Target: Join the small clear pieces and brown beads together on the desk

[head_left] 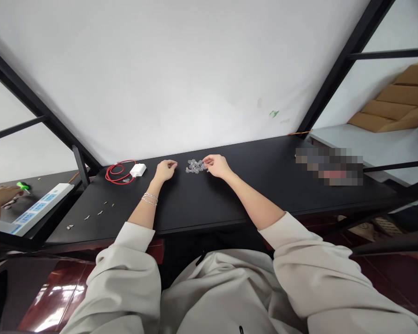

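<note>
A small heap of clear, roundish plastic pieces (pixel 196 166) lies on the black table (pixel 209 199) between my hands. My right hand (pixel 216 165) is at the heap's right edge, its thumb and fingers pinched together against the pieces; what is between the fingertips is too small to tell. Left of the heap, apart from it, my left hand (pixel 165 170) rests low over the table with thumb and forefinger closed. Anything in that pinch is hidden. A tiny tan piece (pixel 187 169) shows at the heap's left side.
A white charger (pixel 138 170) with a coiled red cable (pixel 112 172) sits at the back left. Several small bits (pixel 100 213) lie front left. Beyond the left frame are a power strip (pixel 38 208), a green-handled screwdriver (pixel 23 187) and another person's hand (pixel 2 198). Cardboard (pixel 393 99) stands right.
</note>
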### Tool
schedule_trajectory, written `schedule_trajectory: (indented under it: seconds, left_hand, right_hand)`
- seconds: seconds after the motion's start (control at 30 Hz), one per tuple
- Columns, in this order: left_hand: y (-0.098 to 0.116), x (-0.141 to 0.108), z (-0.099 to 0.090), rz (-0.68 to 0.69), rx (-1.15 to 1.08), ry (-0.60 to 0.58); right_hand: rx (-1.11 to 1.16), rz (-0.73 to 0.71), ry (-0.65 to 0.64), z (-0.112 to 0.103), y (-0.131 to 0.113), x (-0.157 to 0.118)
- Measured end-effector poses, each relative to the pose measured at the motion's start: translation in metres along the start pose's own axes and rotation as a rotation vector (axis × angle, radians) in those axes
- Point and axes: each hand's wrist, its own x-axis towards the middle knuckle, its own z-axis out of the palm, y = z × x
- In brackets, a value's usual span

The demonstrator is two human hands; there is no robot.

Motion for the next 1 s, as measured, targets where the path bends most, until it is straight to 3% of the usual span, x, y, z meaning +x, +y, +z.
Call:
schedule_trajectory:
  seconds: [0.2,0.33,0.63,1.0]
  left_hand:
    - [0.011,-0.006,0.017,-0.063,-0.355,-0.071]
    - [0.025,-0.012,0.019,-0.128,-0.502,-0.079]
    - [0.044,-0.024,0.014,-0.13,-0.569,-0.132]
    - [0.049,-0.027,0.017,-0.096,-0.547,-0.169]
  right_hand:
    - [-0.074,-0.01,-0.071,0.002,-0.002,-0.004]
    - [-0.143,-0.035,-0.128,0.001,-0.003,-0.005]
    - [-0.189,-0.055,-0.138,0.0,-0.004,-0.007]
    - [-0.154,0.008,-0.153,-0.002,-0.002,-0.004]
